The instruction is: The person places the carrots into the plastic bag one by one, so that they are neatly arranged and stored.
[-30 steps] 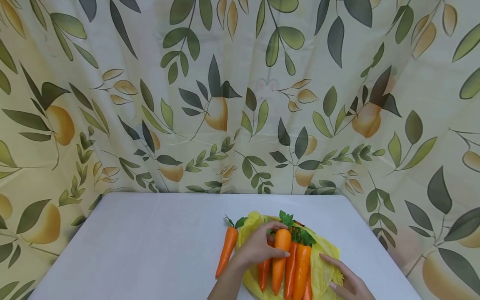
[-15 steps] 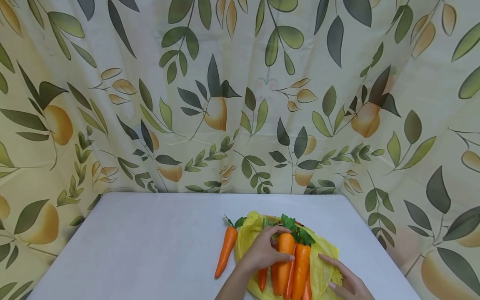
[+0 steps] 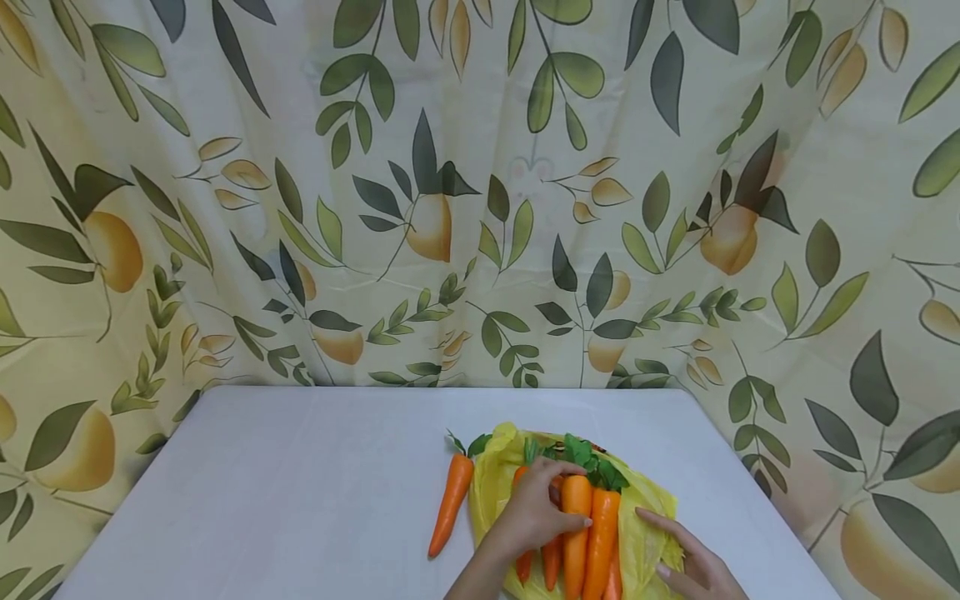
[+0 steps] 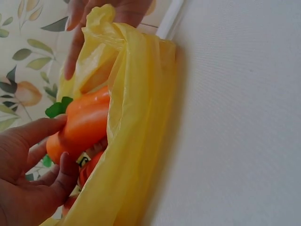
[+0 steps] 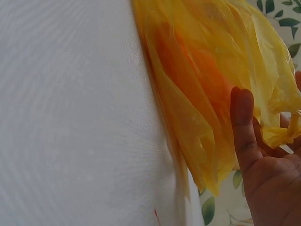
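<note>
My left hand [image 3: 536, 512] pinches the thick upper end of an orange carrot [image 3: 576, 537] between thumb and fingers. In the left wrist view this carrot [image 4: 84, 125] lies in the mouth of a yellow plastic bag [image 3: 641, 562]. Several more carrots with green leafy tops [image 3: 581, 452] lie beside it, one carrot [image 3: 602, 533] close on its right. My right hand [image 3: 701, 571] touches the bag's right side with fingers extended. In the right wrist view its thumb [image 5: 243, 108] rests against the plastic, and its other fingers are partly hidden behind the bag.
A single carrot [image 3: 452, 504] with leaves lies on the white table [image 3: 300, 500] left of the bag. The table's far edge meets a curtain [image 3: 480, 208] printed with leaves and fruit.
My left hand has moved right and slightly down with the carrot, bringing it against the carrot on its right. A carrot left of the hand has come into view. The right hand stays in place.
</note>
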### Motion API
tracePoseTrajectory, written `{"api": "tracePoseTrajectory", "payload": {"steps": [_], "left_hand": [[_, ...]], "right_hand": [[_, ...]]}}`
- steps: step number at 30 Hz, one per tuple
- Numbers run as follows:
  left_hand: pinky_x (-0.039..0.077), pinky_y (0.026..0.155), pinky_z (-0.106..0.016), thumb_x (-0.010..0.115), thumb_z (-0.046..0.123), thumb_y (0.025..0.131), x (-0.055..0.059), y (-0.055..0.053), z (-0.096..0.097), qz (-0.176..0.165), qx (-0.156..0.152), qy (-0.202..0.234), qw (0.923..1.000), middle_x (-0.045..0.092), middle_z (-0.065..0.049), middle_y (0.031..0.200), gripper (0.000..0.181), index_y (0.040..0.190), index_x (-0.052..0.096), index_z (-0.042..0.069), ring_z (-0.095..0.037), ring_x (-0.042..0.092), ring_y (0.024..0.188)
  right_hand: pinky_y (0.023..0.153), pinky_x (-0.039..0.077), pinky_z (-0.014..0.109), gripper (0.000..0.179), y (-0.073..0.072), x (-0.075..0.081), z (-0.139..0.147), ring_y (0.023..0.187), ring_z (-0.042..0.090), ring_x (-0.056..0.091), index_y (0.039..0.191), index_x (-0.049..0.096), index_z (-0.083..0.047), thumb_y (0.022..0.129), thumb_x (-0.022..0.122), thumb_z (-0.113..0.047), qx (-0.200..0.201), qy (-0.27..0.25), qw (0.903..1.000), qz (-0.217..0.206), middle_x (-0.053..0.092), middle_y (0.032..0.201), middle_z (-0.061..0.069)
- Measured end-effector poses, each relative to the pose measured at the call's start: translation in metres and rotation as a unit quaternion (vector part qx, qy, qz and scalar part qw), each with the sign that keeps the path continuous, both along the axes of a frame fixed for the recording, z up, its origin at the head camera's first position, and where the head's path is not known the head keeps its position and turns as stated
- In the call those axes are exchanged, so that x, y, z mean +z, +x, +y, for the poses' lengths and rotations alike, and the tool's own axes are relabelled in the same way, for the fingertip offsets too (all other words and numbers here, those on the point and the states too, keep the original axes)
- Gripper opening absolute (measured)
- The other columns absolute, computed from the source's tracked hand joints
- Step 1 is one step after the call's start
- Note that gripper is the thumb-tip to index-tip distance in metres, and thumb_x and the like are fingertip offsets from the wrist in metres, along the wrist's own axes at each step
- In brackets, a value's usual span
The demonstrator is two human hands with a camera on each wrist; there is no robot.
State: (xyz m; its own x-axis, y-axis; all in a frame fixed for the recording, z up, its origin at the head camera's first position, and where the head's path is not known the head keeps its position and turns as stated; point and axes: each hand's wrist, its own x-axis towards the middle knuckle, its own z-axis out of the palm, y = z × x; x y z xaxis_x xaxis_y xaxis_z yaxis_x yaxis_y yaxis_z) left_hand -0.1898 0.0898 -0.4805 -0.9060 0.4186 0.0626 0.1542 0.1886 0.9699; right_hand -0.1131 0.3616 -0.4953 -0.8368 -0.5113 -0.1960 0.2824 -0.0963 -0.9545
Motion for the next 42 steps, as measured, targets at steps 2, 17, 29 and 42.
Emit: {"api": "tracePoseTrajectory", "payload": {"steps": [2, 17, 29, 42], "left_hand": [[0.048, 0.065, -0.024, 0.091, 0.003, 0.077, 0.000, 0.000, 0.000, 0.003, 0.001, -0.004, 1.0000, 0.049, 0.007, 0.114, 0.054, 0.126, 0.072, 0.017, -0.013, 0.049, 0.080], [0.047, 0.066, -0.024, 0.092, 0.003, 0.077, -0.001, -0.003, -0.001, 0.002, 0.001, -0.031, 0.9995, 0.050, 0.009, 0.111, 0.053, 0.124, 0.074, 0.020, -0.011, 0.049, 0.081], [0.046, 0.065, -0.025, 0.091, 0.000, 0.076, 0.002, -0.004, -0.004, -0.011, 0.007, -0.022, 0.9997, 0.051, 0.005, 0.107, 0.052, 0.122, 0.075, 0.018, -0.014, 0.050, 0.081], [0.047, 0.062, -0.026, 0.091, 0.000, 0.077, 0.007, -0.003, -0.012, -0.010, 0.015, -0.013, 0.9998, 0.054, 0.002, 0.111, 0.050, 0.119, 0.075, 0.021, -0.015, 0.051, 0.081]], "right_hand": [[0.103, 0.049, 0.042, 0.043, 0.000, 0.000, 0.000, 0.122, 0.009, 0.060, 0.134, 0.054, -0.051, 0.112, 0.048, -0.016, -0.007, 0.013, 0.9999, 0.005, 0.046, 0.132, -0.033], [0.101, 0.050, 0.042, 0.039, 0.000, -0.001, -0.002, 0.119, 0.011, 0.061, 0.130, 0.054, -0.052, 0.110, 0.053, -0.018, -0.037, 0.038, 0.9986, 0.002, 0.042, 0.132, -0.029], [0.101, 0.050, 0.041, 0.040, 0.000, -0.001, -0.003, 0.119, 0.007, 0.060, 0.130, 0.053, -0.052, 0.109, 0.054, -0.018, -0.040, 0.049, 0.9979, 0.012, 0.041, 0.131, -0.031], [0.101, 0.050, 0.044, 0.039, 0.000, -0.001, -0.003, 0.121, 0.007, 0.060, 0.132, 0.052, -0.050, 0.109, 0.054, -0.018, -0.043, 0.045, 0.9980, 0.011, 0.040, 0.133, -0.028]]}}
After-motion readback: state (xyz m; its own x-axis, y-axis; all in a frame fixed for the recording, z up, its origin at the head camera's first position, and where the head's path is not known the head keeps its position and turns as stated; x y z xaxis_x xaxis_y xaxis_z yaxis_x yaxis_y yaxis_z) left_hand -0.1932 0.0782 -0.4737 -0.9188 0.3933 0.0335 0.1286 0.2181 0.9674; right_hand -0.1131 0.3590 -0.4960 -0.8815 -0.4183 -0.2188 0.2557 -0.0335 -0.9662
